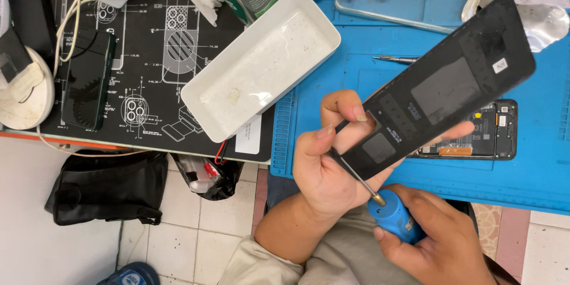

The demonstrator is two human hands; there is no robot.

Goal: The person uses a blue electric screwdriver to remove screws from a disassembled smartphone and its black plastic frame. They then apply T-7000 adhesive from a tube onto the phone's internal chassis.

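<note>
At centre, over the counter's [534, 184] near edge: left hand [332, 166] gripping a black back cover [451, 92], slanting toward 2 o'clock. Right hand [436, 243], at 5 o'clock, closed around a blue screwdriver [392, 217], tip against the cover's lower end. Opened phone [496, 136] behind; white tray [261, 65] at 10 o'clock.

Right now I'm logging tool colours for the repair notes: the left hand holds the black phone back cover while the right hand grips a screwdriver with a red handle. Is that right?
Not quite. The head view shows the screwdriver in the right hand has a blue handle, not red. The rest stands: the left hand holds the black phone back cover.
</note>
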